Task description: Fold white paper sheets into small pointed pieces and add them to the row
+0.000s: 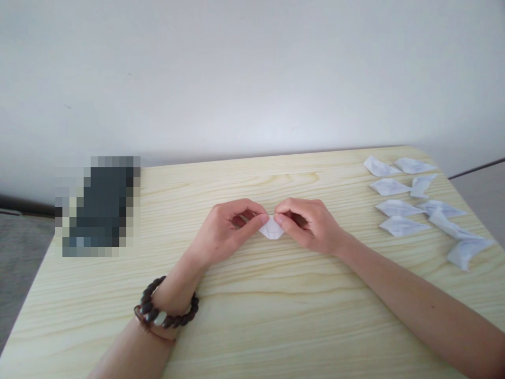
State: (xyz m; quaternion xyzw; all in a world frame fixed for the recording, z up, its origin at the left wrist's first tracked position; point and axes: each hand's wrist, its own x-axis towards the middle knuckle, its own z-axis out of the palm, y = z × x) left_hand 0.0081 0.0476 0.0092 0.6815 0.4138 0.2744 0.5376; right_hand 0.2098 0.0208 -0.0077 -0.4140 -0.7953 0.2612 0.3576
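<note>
A small piece of folded white paper is held just above or on the middle of the table; I cannot tell whether it touches the wood. My left hand pinches its left upper edge between thumb and fingers. On the other side my right hand pinches the right upper edge in the same way. Both thumbs lie on the near face of the paper, close together, and the fingertips behind it are hidden. Crease lines show on its lower part, which narrows to a short flat edge.
Several folded white paper pieces with pointed ends lie at the right of the light wooden table. A dark, pixelated rectangular object is at the left. A white wall rises behind the table's far edge.
</note>
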